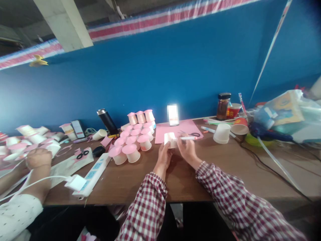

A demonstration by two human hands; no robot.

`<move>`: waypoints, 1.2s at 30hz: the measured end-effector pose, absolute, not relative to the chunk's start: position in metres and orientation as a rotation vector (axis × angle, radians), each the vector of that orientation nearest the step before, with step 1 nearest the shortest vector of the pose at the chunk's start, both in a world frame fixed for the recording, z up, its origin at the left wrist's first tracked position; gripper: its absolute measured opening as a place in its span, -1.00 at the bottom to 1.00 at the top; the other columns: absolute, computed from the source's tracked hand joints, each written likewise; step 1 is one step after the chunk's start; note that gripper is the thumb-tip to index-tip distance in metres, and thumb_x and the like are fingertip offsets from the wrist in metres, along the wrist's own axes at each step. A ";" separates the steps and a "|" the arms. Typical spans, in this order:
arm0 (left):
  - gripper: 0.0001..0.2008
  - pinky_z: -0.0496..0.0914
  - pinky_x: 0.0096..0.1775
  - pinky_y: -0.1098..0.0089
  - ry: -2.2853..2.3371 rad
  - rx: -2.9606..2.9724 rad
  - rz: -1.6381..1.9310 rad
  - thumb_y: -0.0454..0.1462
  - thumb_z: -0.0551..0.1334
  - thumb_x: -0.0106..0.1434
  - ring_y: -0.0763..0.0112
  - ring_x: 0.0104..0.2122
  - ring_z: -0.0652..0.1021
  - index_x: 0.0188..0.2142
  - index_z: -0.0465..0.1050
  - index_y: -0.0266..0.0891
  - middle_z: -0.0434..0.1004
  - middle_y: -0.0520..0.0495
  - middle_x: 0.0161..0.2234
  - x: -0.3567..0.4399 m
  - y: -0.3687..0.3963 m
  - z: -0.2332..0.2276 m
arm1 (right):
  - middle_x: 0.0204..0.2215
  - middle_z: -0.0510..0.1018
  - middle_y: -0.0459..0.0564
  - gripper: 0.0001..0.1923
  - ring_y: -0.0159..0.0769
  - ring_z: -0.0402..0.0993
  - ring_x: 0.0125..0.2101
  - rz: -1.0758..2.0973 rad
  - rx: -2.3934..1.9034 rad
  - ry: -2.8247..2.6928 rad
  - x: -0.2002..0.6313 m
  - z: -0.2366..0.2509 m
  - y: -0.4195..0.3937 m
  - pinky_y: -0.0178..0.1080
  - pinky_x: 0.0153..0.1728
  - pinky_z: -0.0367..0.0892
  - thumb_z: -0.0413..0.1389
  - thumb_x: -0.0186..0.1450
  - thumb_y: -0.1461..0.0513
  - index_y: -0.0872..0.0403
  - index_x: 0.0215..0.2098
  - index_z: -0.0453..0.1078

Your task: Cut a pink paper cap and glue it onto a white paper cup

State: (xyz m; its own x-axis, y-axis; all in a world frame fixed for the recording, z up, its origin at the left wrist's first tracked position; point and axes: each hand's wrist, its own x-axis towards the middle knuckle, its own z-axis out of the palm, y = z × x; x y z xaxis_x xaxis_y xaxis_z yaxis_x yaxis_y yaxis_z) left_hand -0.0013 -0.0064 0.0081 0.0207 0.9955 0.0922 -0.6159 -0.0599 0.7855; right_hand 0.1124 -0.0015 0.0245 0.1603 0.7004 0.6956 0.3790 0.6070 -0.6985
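Note:
My left hand point(163, 156) holds a small white paper cup point(170, 139) above the brown table point(200, 167). My right hand point(187, 147) grips a white marker with a pink cap point(188, 138), its tip lying against the cup. Both arms wear red-and-white checked sleeves. Just behind the cup lies a pink paper sheet point(163, 132) with scissors point(194, 134) on it. A cluster of several pink-topped white cups point(132, 140) stands to the left of my hands.
A co-worker's hand point(37, 159) rests at the left near a white power strip point(94, 172) and black scissors point(82, 154). An upturned white cup point(222, 133), a jar point(223, 106), red cups and a plastic bag point(283, 115) sit at the right. Cables cross the right side.

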 end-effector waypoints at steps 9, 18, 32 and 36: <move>-0.70 0.34 -0.32 0.37 0.634 0.800 1.467 -0.17 0.32 0.06 0.36 -0.37 0.53 -0.24 0.49 -0.29 0.56 -0.09 -0.34 -0.001 -0.007 0.009 | -0.41 0.49 0.00 -0.85 -0.25 0.43 -0.41 0.277 -0.964 -1.411 0.112 0.024 0.000 -0.22 -0.35 0.36 -0.02 0.29 0.19 0.08 -0.33 0.33; -0.69 0.33 -0.33 0.37 0.652 0.783 1.468 -0.17 0.33 0.03 0.35 -0.38 0.53 -0.24 0.48 -0.29 0.56 -0.09 -0.35 -0.001 -0.007 0.008 | -0.44 0.49 -0.01 -0.84 -0.27 0.43 -0.45 0.274 -0.969 -1.415 0.112 0.026 0.000 -0.23 -0.37 0.36 -0.02 0.28 0.18 0.08 -0.35 0.33; -0.71 0.35 -0.36 0.41 0.637 0.756 1.483 -0.20 0.32 0.05 0.39 -0.39 0.53 -0.25 0.48 -0.31 0.55 -0.09 -0.36 -0.001 -0.007 0.009 | -0.46 0.49 -0.02 -0.86 -0.27 0.43 -0.45 0.285 -0.982 -1.420 0.112 0.024 0.000 -0.25 -0.38 0.34 -0.01 0.28 0.19 0.07 -0.37 0.33; -0.73 0.35 -0.35 0.39 0.627 0.763 1.490 -0.19 0.32 0.05 0.38 -0.41 0.53 -0.26 0.48 -0.30 0.56 -0.08 -0.37 -0.001 -0.007 0.009 | -0.48 0.48 -0.03 -0.86 -0.29 0.41 -0.47 0.296 -0.978 -1.407 0.111 0.026 -0.001 -0.27 -0.43 0.33 -0.01 0.28 0.18 0.07 -0.38 0.31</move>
State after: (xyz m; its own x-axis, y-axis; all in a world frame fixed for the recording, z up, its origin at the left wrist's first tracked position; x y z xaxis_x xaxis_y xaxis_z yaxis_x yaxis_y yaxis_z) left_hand -0.0010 -0.0070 0.0085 0.0066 0.9960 0.0895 -0.6318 -0.0652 0.7724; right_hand 0.1109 -0.0014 0.0257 0.2016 0.6994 0.6857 0.3637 0.5966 -0.7154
